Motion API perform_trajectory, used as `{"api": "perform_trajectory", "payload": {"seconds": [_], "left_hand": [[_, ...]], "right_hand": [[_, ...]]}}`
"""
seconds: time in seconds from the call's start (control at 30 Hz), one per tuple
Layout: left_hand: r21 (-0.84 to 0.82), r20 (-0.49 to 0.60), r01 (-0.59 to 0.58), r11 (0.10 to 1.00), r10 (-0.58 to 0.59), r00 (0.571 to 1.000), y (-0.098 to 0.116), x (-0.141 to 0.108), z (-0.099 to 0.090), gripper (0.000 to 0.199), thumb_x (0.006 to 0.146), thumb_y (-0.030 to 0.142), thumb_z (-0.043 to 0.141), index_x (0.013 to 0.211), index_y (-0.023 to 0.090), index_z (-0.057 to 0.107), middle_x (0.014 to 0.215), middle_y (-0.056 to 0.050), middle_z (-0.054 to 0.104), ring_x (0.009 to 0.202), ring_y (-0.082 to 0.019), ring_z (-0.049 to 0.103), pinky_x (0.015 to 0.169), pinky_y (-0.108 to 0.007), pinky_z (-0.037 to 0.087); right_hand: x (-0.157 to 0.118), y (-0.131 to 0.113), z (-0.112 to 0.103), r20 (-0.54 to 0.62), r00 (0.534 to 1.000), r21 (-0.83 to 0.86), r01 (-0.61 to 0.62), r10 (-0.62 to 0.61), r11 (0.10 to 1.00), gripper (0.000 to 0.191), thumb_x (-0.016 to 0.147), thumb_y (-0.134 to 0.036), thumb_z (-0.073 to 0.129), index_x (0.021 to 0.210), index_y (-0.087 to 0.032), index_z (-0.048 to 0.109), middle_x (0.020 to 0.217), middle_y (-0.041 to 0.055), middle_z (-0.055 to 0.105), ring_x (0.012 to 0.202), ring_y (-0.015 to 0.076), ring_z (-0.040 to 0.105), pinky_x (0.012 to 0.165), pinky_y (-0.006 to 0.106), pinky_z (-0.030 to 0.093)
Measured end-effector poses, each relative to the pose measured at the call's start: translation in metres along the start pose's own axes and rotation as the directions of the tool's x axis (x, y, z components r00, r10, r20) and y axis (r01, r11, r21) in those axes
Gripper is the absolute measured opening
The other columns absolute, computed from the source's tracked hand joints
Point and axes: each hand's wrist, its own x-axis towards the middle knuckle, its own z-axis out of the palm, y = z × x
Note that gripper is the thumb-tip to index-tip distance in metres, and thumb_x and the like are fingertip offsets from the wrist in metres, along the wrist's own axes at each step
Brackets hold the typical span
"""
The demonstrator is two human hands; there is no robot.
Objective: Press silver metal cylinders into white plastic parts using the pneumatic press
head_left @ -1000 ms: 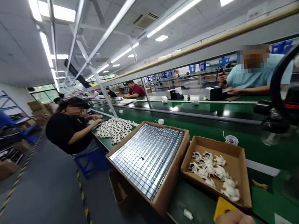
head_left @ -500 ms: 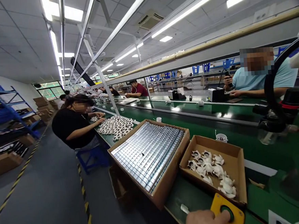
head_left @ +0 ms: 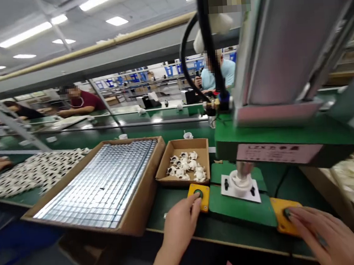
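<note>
Buttons (head_left: 198, 193) partly hidden, label print (head_left: 280, 152) blurred

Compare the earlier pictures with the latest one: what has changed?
The view has swung right, showing more of the green press. The right hand, unseen before, now touches the right yellow box. The left hand remains at the left yellow box; the white parts remain in their carton.
</note>
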Motion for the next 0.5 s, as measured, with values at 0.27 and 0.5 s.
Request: {"api": "perform_trajectory", "payload": {"seconds": [0.27,0.5], "left_hand": [[-0.869,0.342,0.375,0.321,-0.157,0.927,0.047,0.003,0.007,0.034,0.082,0.051,0.052,0.098,0.021,0.059,0.053,0.007,0.038,0.038,-0.006,0.031,0.037,-0.019,0.014],[-0.88,0.454,0.458,0.122,-0.06,0.889,0.073,0.005,0.01,0.026,0.078,0.038,0.065,0.095,0.02,0.058,0.071,0.001,0.056,0.044,-0.003,0.033,0.039,-0.017,0.023]], "right_hand": [[0.107,-0.104,-0.008,0.259,0.918,0.712,-0.391,0.299,0.583,0.052,0.082,-0.042,0.057,0.128,-0.028,0.038,0.117,0.0078,0.056,0.09,0.0169,0.062,0.073,0.03,0.053],[0.17,-0.14,0.01,0.222,0.928,0.858,-0.332,0.3,0.392,0.026,0.078,-0.041,0.058,0.078,-0.016,0.059,0.071,0.0009,0.06,0.065,0.0134,0.061,0.061,0.024,0.049]]}}
